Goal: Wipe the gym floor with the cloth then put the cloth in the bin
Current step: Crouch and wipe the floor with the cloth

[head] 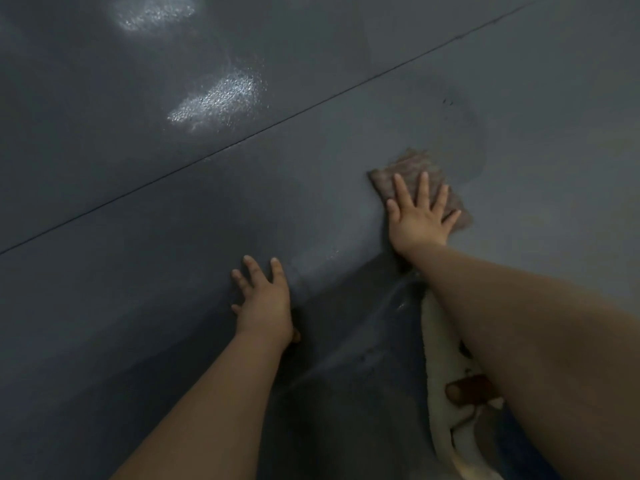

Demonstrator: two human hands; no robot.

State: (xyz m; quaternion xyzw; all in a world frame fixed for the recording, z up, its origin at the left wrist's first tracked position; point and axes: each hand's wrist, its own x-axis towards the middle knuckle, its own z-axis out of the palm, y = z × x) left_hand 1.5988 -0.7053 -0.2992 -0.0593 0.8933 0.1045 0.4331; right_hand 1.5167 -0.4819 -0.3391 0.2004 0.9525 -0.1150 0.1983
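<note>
Dark grey gym floor [138, 168] fills the view, crossed by a thin seam [242, 140]. Nearest, the left hand [265, 299] lies flat on the floor, fingers [250, 270] spread wide and holding nothing. Beyond it and to its right, the right hand [417, 216] presses the brownish cloth [412, 168] down, fingers straight and splayed. Bright glare patches [218, 98] lie farther off.

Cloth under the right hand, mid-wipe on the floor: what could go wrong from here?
1. The right hand lies flat with spread fingers on the cloth, not gripping it, so the cloth may bunch or slip out.
2. The floor looks wet and shiny near the left hand, which is braced flat on it and could slide.
3. No bin is in view.
</note>
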